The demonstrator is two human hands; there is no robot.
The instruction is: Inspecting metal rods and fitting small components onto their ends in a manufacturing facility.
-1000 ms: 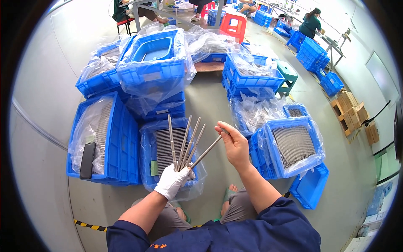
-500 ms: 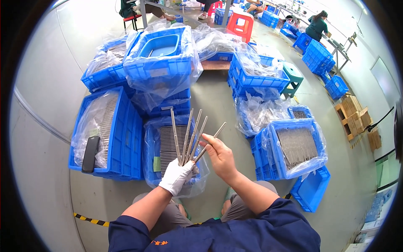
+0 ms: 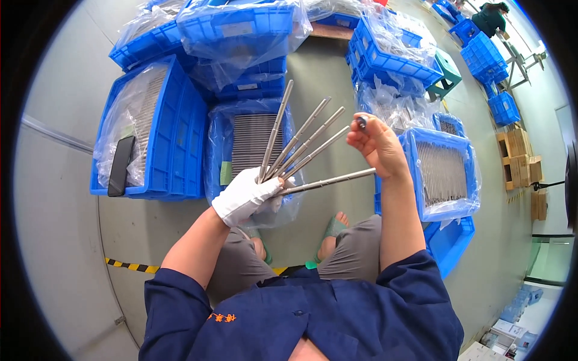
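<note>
My left hand [image 3: 245,195], in a white glove, grips several thin metal rods [image 3: 304,144] by their lower ends. They fan out upward and to the right over my lap. My bare right hand [image 3: 380,147] is raised beside the rod tips, its fingers pinched on a small dark blue object [image 3: 361,122] close to the tip of one upper rod. Behind the fan stands a blue crate [image 3: 251,135] lined with clear plastic and filled with more rods. My feet in green sandals rest on the floor below.
Blue plastic-lined crates surround me: one at left [image 3: 180,132] with a black phone [image 3: 120,165] on it, one at right [image 3: 442,171] full of rods, stacks behind [image 3: 241,27]. Yellow-black tape [image 3: 129,265] marks the grey floor. A green stool [image 3: 448,75] and cardboard boxes [image 3: 519,150] stand farther right.
My right hand slid from low among the rods out to their tips at the right. The fan of rods has spread wider, and the view has tilted down and closer.
</note>
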